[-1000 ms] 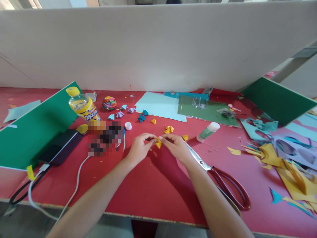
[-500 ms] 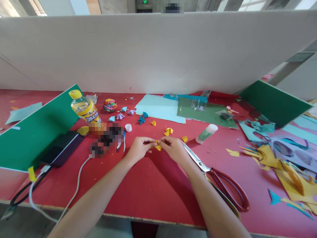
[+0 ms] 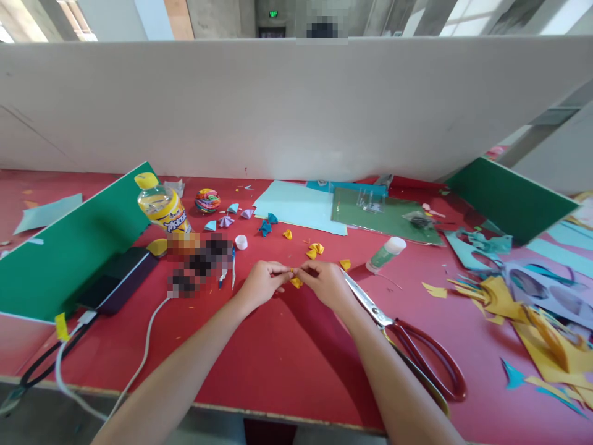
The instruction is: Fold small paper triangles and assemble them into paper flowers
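My left hand (image 3: 265, 283) and my right hand (image 3: 322, 281) meet over the red table, fingertips pinched on a small folded yellow paper piece (image 3: 296, 282). Most of that piece is hidden by my fingers. Just beyond lie more folded yellow paper pieces (image 3: 315, 250), with another yellow piece (image 3: 345, 264) by my right hand. Large scissors (image 3: 377, 314) with red handles rest beside my right forearm, their tips close to that hand. A glue stick (image 3: 386, 254) with a white cap stands tilted in view to the right. Blue folded paper pieces (image 3: 266, 226) sit farther back on the left.
At left are a drink bottle (image 3: 162, 207), a black power bank (image 3: 118, 281) with cables, a colourful ball (image 3: 207, 200) and a white cap (image 3: 241, 241). Light blue paper (image 3: 296, 207) and a green sheet (image 3: 370, 213) lie at the back. Paper scraps (image 3: 537, 334) cover the right.
The whole scene sits slightly lower in view as the head tilts up a little. Both hands keep their pinch on the yellow paper, with only slight finger movement.
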Demonstrator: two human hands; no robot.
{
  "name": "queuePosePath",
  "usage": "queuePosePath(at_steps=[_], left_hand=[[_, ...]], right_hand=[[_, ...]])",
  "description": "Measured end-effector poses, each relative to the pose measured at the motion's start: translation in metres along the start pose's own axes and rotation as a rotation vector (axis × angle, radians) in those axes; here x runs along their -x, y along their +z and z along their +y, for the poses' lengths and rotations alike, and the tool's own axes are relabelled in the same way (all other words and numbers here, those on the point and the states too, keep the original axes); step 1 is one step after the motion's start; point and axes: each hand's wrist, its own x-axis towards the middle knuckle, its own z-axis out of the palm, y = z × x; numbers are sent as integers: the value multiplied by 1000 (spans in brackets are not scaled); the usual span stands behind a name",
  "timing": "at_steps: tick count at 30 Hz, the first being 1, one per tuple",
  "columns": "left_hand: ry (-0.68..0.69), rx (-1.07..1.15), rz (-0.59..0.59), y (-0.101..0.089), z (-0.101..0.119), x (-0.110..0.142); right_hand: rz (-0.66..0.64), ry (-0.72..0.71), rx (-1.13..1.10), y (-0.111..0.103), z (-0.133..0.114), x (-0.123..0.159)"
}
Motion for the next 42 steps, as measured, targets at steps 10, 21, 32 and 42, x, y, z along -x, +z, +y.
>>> queuePosePath(at_steps=[10,21,32,42], left_hand=[[217,-264,119,0,-2,0],[241,-278,54,-6,3,1],[114,-306,74,-5,5,2],[-165,47,-106,-12,10,1]], right_hand=[[-57,-55,6,-6,-5,0],[-54,-415,170,-12,-1,-4],[-89,-349,126,-2,-3,-1],[-117,-149,-170,-14,-16,1]])
